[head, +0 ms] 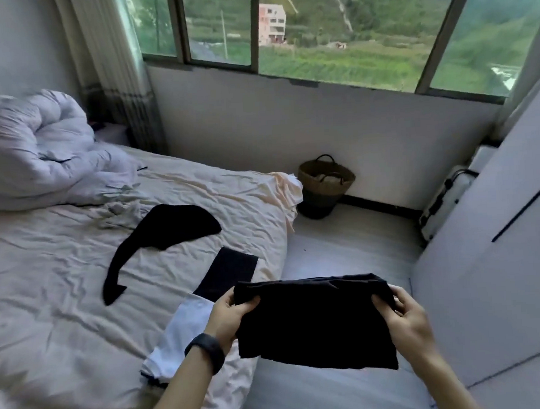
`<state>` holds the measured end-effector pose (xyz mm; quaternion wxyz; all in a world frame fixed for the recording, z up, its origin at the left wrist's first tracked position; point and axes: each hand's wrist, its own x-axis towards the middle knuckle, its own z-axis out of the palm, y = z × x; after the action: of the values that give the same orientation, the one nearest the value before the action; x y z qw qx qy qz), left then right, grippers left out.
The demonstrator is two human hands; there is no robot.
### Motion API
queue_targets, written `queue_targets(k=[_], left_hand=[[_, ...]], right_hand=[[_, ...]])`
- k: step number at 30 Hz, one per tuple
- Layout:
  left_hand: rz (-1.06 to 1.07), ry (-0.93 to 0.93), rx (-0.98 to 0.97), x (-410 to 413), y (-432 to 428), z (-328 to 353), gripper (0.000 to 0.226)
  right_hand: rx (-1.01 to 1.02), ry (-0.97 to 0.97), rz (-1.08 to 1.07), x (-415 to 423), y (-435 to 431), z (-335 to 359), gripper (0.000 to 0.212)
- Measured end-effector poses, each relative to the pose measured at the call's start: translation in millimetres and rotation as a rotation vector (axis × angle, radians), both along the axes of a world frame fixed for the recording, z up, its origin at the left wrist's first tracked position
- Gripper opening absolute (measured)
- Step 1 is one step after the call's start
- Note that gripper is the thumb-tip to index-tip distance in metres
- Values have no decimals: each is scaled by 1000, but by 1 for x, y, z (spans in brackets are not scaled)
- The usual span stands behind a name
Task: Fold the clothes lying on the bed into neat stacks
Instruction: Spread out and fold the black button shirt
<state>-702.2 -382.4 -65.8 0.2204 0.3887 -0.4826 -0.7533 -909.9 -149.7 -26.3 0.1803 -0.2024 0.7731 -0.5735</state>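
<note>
Black garment held in air, lower centre of frame, off bed edge over floor. Left hand and right hand fingers pinching its top corners. Risk: loose pinch lets fold slump, cloth drops to floor.

Bed bears duvet, black clothes, white garment.

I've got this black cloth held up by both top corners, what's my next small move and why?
Probably swing the black cloth left and lay it on the bed. The left hand and right hand grip it in mid-air past the mattress edge, so it likely needs a flat surface for folding.
</note>
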Motion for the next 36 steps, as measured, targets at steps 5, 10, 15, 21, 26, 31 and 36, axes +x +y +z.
queue_targets(k=[5,10,15,21,26,31,36], left_hand=[[203,-68,89,-17,-32,-33,11],[379,-121,139,-46,-68,-64,13],[580,-207,135,-86,-102,-96,13],[942,-308,239,-138,-125,-129,12],[1161,-391,355,-169,-139,-154,10],[1255,-436,419,-184,-169,-183,9],[1259,-563,457,-179,-214,-221,10]], right_hand=[[97,-43,162,-51,-81,-32,13],[191,-74,291,-105,-164,-66,10],[284,-70,472,-166,-259,-106,10],[414,-46,774,-217,-376,-155,12],[536,-2,983,-233,-454,-191,11],[631,18,1093,-230,-515,-234,8],[717,36,1124,-216,-568,-271,9]])
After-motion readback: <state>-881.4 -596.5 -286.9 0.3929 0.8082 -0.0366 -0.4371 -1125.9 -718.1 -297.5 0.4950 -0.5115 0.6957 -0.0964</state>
